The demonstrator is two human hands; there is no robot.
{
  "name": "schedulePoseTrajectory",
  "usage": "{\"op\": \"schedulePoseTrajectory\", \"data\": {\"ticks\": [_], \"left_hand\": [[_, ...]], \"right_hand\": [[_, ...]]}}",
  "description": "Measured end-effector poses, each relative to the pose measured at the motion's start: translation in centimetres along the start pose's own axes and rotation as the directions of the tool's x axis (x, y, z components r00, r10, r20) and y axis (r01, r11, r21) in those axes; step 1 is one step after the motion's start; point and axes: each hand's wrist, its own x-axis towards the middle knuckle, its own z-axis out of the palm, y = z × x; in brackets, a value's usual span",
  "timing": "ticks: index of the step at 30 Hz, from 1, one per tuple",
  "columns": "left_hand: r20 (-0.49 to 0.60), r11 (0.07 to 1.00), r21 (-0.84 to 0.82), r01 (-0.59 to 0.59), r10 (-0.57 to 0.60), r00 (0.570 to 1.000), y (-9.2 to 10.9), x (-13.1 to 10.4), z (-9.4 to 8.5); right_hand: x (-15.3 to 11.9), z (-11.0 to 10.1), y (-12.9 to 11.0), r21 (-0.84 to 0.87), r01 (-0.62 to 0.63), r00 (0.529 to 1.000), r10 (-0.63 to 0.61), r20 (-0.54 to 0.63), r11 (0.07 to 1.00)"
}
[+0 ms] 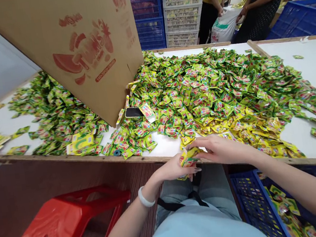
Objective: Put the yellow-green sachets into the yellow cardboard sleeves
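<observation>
Clasping a bunch of packets [189, 157] in the left hand [175, 168], just below the centre of the frame, with curled fingers. Reaching across with the right hand [216, 148], touching the upper edge of the same bunch; too overlapped to tell a firm pinch from a light touch. Apparently at the step of gathering or arranging packets in the left palm. For any next move, probably calling for a steady left grip and a careful right-hand release, without spilling over the edge of the table [290, 131]. Right of centre, loose yellow packets [245, 131]; beyond, a heap of green packets [196, 81]. At centre left, a phone [133, 112] beside a cardboard box [97, 44]. At lower left, a red stool [52, 235]; at lower right, a blue crate [252, 195].
</observation>
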Motion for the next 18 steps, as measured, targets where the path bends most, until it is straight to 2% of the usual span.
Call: {"op": "schedulePoseTrajectory", "data": {"ticks": [3,5,8,13,16,18], "left_hand": [[0.023,1.0,-0.026,-0.005,0.006,1.0,0.4,-0.4,-0.1],[0.036,0.999,-0.019,-0.027,0.027,0.999,0.7,-0.5,0.0],[0.049,1.0,0.019,-0.025,0.024,0.999,1.0,-0.4,0.3],[0.038,1.0,0.004,0.03,-0.03,0.999,0.7,0.1,0.5],[0.027,1.0,-0.011,0.026,-0.025,0.999,0.5,0.3,0.2],[0.031,0.999,-0.003,0.041,-0.041,0.999,0.3,0.4,0.2]], "right_hand": [[-0.6,-0.2,0.1,0.044,0.034,0.997,-0.031,-0.077,0.998],[-0.6,0.0,0.1,0.119,0.07,0.996,-0.062,-0.069,0.99],[-0.2,0.6,0.2,0.21,0.036,0.999,-0.029,-0.033,0.977],[0.5,1.1,0.2,0.252,-0.12,0.991,0.131,-0.028,0.96],[0.1,1.2,0.4,0.404,-0.275,0.951,0.309,-0.02,0.872],[-0.1,1.4,0.7,0.48,-0.343,0.928,0.369,0.042,0.807]]}}
